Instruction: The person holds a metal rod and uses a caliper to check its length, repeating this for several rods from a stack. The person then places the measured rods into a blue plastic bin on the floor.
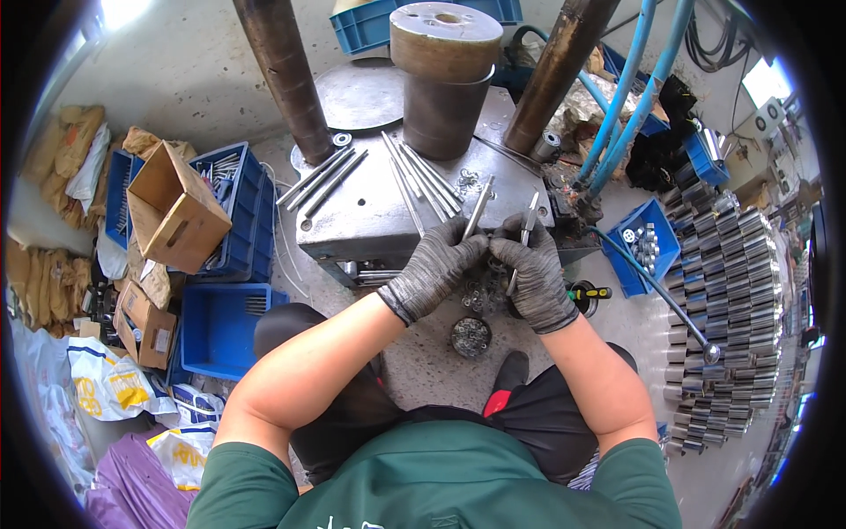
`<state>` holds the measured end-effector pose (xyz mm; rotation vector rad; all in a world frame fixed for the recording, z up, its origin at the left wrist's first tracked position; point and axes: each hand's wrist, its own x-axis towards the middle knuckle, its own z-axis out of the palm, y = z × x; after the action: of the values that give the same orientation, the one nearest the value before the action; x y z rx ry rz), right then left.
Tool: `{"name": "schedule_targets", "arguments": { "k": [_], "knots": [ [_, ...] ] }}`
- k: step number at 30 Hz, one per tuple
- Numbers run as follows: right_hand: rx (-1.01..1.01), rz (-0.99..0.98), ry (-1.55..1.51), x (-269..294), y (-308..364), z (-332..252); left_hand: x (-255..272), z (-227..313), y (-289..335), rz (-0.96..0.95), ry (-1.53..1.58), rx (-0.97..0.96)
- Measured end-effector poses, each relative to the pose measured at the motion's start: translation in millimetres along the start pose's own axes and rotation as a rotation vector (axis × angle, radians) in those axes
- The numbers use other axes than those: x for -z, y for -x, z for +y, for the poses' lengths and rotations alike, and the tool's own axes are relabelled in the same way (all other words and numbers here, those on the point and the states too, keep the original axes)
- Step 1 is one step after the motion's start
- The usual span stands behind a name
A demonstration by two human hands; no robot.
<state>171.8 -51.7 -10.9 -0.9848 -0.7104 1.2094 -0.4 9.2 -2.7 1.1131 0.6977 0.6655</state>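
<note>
Our grey-gloved left hand (438, 267) pinches a slim silver metal rod (478, 205), our right hand (536, 278) a second rod (530, 217); yellow print marks a white plastic bag (109, 379).

I see columns (286, 79) flanking the steel cylinder (447, 110) on both sides and loose rods (427, 181) crowding its front; front-left of it, bare bench (370, 210) gives my left hand (438, 269) a narrow lane.

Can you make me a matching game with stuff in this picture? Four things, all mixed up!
1. left hand
2. big metal cylinder
3. open cardboard box
4. sleeves

A. green
B. on top of blue crates
C. gray-gloved, holding a metal rod
D. standing on the metal base

Pairs: 1-C, 2-D, 3-B, 4-A
</note>
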Motion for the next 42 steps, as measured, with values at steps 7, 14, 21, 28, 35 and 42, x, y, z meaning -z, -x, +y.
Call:
{"name": "schedule_targets", "arguments": {
  "k": [7, 14, 21, 28, 35, 42],
  "knots": [
    [-0.395, 0.026, -0.145, 10.6, -0.6, -15.7, 16.5, 14.3, -5.4, 0.102, 0.109, 0.039],
    [0.191, -0.135, 0.773, 6.3, 11.2, -36.5, 31.9, 18.7, -5.0, 0.196, 0.302, 0.092],
    [0.771, -0.203, 1.476, 1.2, 13.0, -52.7, 26.6, 18.2, -6.0, 0.245, 0.365, 0.123],
    [0.787, -0.221, 1.487, -3.4, 14.1, -55.4, 27.5, 14.8, -6.9, 0.199, 0.301, 0.103],
    [0.783, -0.242, 1.505, -0.7, 13.7, -54.2, 27.3, 13.8, -4.6, 0.171, 0.311, 0.112],
    [0.837, -0.226, 1.549, -0.4, 11.1, -54.3, 29.4, 12.2, -3.7, 0.138, 0.29, 0.08]
  ]
}}
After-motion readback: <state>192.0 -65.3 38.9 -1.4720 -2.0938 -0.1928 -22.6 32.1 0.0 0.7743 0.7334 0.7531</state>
